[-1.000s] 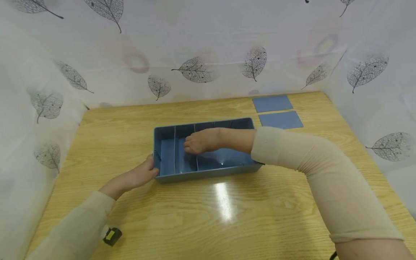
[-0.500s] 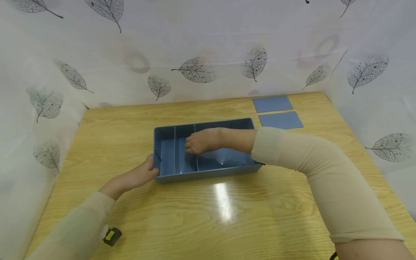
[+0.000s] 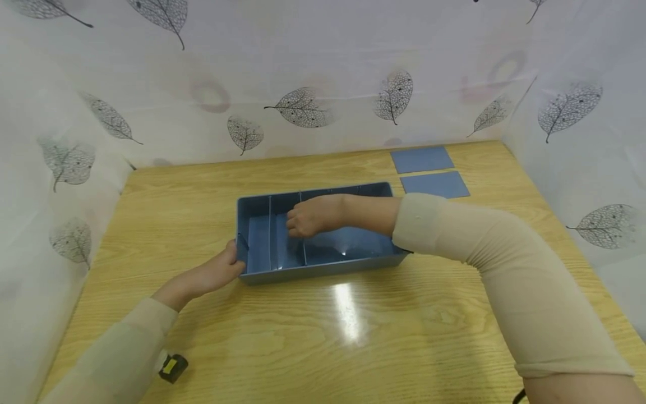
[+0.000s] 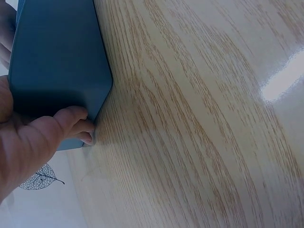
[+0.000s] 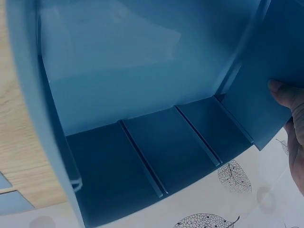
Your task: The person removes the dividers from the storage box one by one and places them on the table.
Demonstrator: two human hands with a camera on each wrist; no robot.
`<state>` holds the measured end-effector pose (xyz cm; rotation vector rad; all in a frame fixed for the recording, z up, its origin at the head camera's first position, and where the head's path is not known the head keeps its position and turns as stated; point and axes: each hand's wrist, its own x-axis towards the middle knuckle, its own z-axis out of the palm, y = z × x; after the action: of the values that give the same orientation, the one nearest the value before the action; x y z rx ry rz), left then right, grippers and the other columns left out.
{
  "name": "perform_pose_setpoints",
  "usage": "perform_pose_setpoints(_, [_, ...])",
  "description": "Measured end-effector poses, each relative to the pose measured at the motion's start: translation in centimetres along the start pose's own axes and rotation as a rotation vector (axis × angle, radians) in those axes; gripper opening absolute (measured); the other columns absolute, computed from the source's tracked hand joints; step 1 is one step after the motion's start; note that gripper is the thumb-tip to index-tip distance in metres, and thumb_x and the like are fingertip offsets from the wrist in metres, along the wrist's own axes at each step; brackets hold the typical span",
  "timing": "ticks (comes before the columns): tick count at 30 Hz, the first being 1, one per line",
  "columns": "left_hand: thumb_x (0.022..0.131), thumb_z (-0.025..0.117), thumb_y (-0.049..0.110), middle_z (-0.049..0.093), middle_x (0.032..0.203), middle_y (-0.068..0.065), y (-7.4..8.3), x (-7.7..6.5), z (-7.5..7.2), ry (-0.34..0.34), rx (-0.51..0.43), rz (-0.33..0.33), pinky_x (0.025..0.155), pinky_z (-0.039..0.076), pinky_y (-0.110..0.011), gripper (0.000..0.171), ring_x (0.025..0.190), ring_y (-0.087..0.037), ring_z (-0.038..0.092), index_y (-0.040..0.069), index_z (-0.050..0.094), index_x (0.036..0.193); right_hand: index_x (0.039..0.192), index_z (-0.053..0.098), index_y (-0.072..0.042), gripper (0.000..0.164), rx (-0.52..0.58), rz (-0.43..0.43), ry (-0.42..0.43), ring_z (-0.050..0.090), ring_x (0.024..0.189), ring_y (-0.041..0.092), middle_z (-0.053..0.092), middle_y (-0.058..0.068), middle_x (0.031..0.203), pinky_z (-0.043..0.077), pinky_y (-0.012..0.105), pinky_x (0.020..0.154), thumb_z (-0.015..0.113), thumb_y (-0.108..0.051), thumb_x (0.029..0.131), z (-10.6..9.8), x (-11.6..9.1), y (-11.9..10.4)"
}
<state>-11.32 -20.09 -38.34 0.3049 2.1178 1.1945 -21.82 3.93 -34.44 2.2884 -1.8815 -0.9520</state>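
A long blue box with slotted inner walls sits on the wooden table. My left hand holds its left end, thumb up near the rim and fingers against the outer wall. Inside the box, my right hand pinches the top of a thin blue divider; the thumb lies on one face and the fingers are behind the other. The divider stands across the box between the long walls, at a pair of slots. Another divider stands to its left. My right forearm covers part of the box's right half.
Two flat blue panels lie at the back right of the table, beyond the box. A small black block with a yellow label is beside my left sleeve. Leaf-printed white sheeting encloses the back and sides.
Both hands keep their holds, and the box and dividers stay nearly still. The head view has shifted very slightly.
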Motion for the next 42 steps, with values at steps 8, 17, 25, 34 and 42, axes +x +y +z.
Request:
perform_pose_setpoints(8, [0.095, 0.029, 0.004, -0.02, 0.145, -0.039, 0.0, 0.0, 0.0, 0.006, 0.015, -0.003, 0.108, 0.001, -0.065, 0.067, 0.137, -0.049, -0.015, -0.018, -0.017, 0.138, 0.114, 0.059, -0.005, 0.021, 0.005, 0.004, -0.003, 0.055, 0.092, 0.018, 0.063, 0.005, 0.107, 0.047, 0.029, 0.079, 0.054, -0.003, 0.093, -0.6, -0.3, 0.3])
perform_pose_setpoints(17, [0.095, 0.029, 0.004, -0.014, 0.147, -0.038, 0.0, 0.0, -0.1, 0.012, 0.024, 0.001, 0.108, 0.004, -0.064, 0.062, 0.138, -0.048, -0.009, -0.017, -0.009, 0.139, 0.105, 0.061, -0.005, 0.015, 0.01, -0.006, 0.089, 0.054, 0.084, 0.019, 0.064, 0.006, 0.098, 0.046, 0.03, 0.073, 0.053, -0.002, 0.093, -0.9, -0.8, 0.8])
perform_pose_setpoints(25, [0.096, 0.03, 0.007, -0.016, 0.148, -0.037, 0.0, -0.1, -0.2, -0.011, 0.009, -0.005, 0.108, 0.003, -0.065, 0.063, 0.138, -0.048, -0.012, -0.014, -0.01, 0.14, 0.103, 0.061, -0.004, 0.014, 0.003, 0.0, 0.105, 0.054, 0.084, 0.02, 0.063, 0.007, 0.097, 0.045, 0.03, 0.073, 0.052, -0.001, 0.093, -1.7, -1.3, 1.1])
perform_pose_setpoints(34, [0.093, 0.031, 0.003, -0.006, 0.147, -0.038, -0.1, 0.0, -0.2, 0.024, 0.012, 0.02, 0.108, 0.008, -0.063, 0.061, 0.137, -0.046, -0.001, -0.015, -0.004, 0.14, 0.1, 0.06, -0.003, 0.014, -0.009, -0.003, 0.141, 0.056, 0.085, 0.021, 0.062, 0.007, 0.094, 0.046, 0.031, 0.076, 0.051, 0.002, 0.091, -2.5, -1.8, 1.5])
perform_pose_setpoints(42, [0.095, 0.03, 0.005, -0.014, 0.148, -0.038, -0.1, -0.1, 0.0, 0.017, 0.015, -0.002, 0.108, 0.004, -0.064, 0.063, 0.138, -0.048, -0.01, -0.016, -0.009, 0.14, 0.093, 0.06, -0.003, 0.013, -0.004, 0.002, 0.203, 0.054, 0.078, 0.021, 0.062, 0.007, 0.088, 0.044, 0.03, 0.071, 0.049, 0.003, 0.091, -3.2, -2.6, 1.5])
